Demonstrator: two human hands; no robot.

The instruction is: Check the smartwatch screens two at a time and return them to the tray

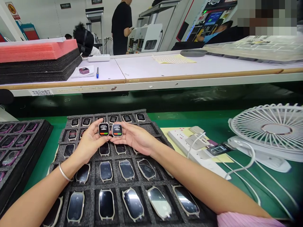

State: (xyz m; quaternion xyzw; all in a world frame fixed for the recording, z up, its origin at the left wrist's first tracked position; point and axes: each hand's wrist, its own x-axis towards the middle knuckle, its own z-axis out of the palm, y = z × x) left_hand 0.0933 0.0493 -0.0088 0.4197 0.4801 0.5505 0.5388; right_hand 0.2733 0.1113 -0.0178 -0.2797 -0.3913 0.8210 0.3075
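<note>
My left hand [91, 138] grips a strapless smartwatch [103, 129] by its edges, its screen lit with white text and a red and green bar. Beside it, my right hand [136, 135] holds a second smartwatch [116, 130] with a similar lit screen, a little greyer. The two watches are side by side, close together, above a dark grey foam tray [92, 189]. Rows of silver-framed smartwatches lie in the tray's compartments. Those in the far row have lit text screens, while a near watch [106, 204] is dark. My hands and forearms hide part of the tray.
At left, another foam tray [35, 151] holds purple-framed watches. A white power strip [196, 151] with plugs and cables stands right, near a white fan [270, 129]. Behind, a raised shelf [142, 71] carries pink and black foam [35, 58], a pen [97, 72] and a purple watch [84, 70].
</note>
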